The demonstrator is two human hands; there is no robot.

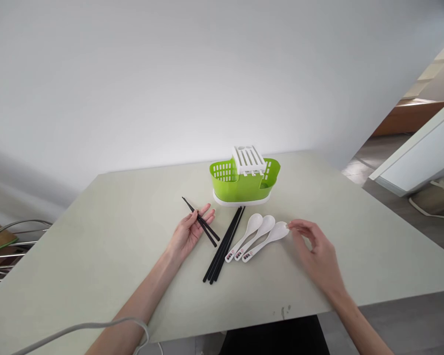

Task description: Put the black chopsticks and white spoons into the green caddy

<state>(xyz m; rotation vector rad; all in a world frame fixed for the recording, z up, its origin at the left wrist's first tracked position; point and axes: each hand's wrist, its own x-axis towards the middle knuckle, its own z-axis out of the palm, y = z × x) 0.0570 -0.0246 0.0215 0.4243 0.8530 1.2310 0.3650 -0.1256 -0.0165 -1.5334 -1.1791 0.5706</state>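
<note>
My left hand (190,230) is palm up, with the thumb pressing a pair of black chopsticks (203,225) against the fingers; their thick ends point toward me. Between my hands a bundle of several black chopsticks (224,249) lies slanted on the table. Beside it, three white spoons (257,236) lie side by side, with small printed marks on their handles. My right hand (315,249) is at the bowl of the rightmost spoon, its fingertips at the rim; whether they touch it I cannot tell. Its fingers are bent, with the thumb apart from them, and no object shows in them.
A green utensil basket (225,191) with a white slotted top (248,159) and white base stands at the back of the pale table (133,212), near the wall. A grey cable (96,325) crosses my left forearm. A metal rack (7,246) is at far left.
</note>
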